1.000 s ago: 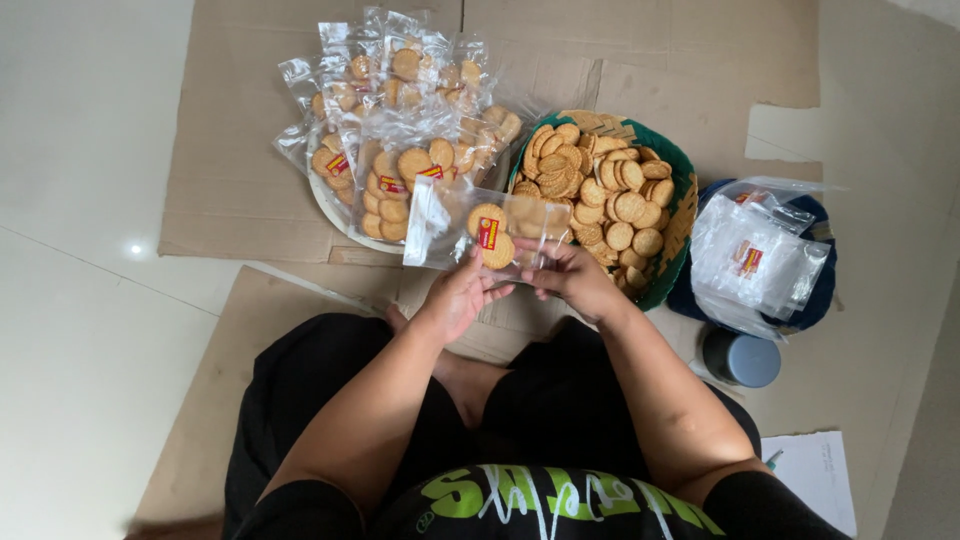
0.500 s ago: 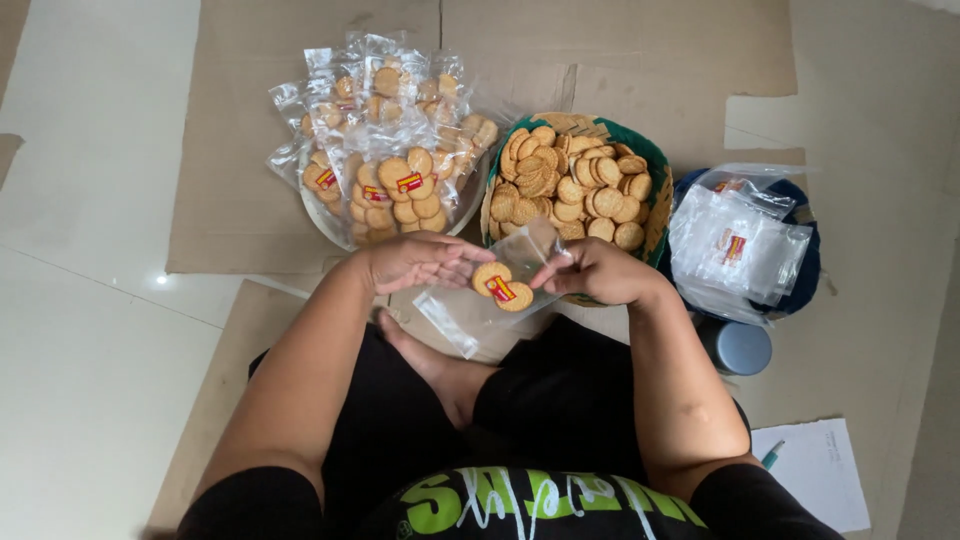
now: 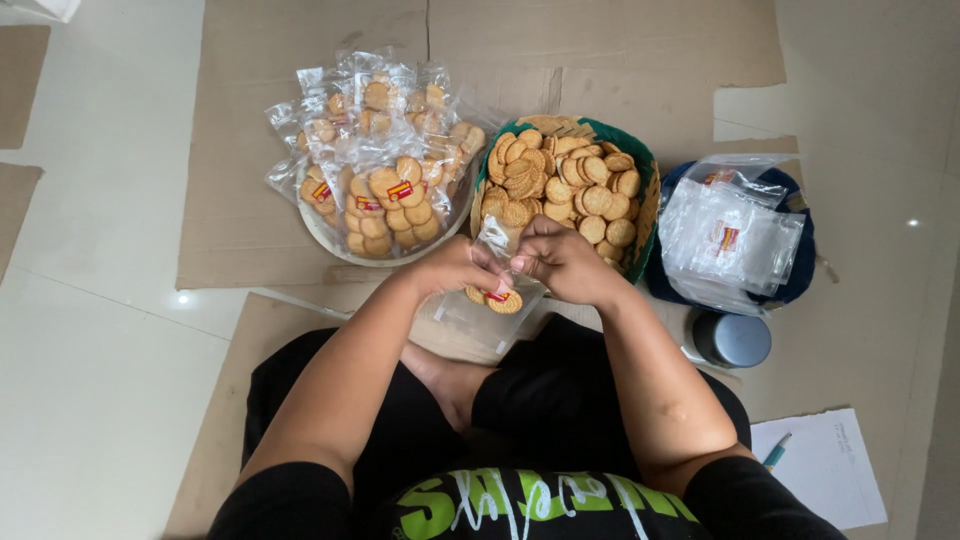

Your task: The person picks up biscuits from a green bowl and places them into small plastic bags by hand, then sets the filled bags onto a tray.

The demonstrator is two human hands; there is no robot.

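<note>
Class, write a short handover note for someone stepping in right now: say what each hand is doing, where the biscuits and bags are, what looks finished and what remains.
Left hand and right hand: both pinch the mouth of a clear bag over the lap; a few biscuits are inside.
Loose biscuits: green basket, straight ahead.
Done: filled bags heaped on the white plate, ahead on the left.
Left: empty bags in the blue bowl on the right; basket quite full.

A person sits on cardboard [image 3: 620, 60] with a basket of loose biscuits [image 3: 565, 185] straight ahead, a plate [image 3: 330, 235] piled with filled packets [image 3: 385, 150] to its left, and a bowl of empty bags [image 3: 730, 235] and a lidded jar [image 3: 732, 340] to its right.
</note>
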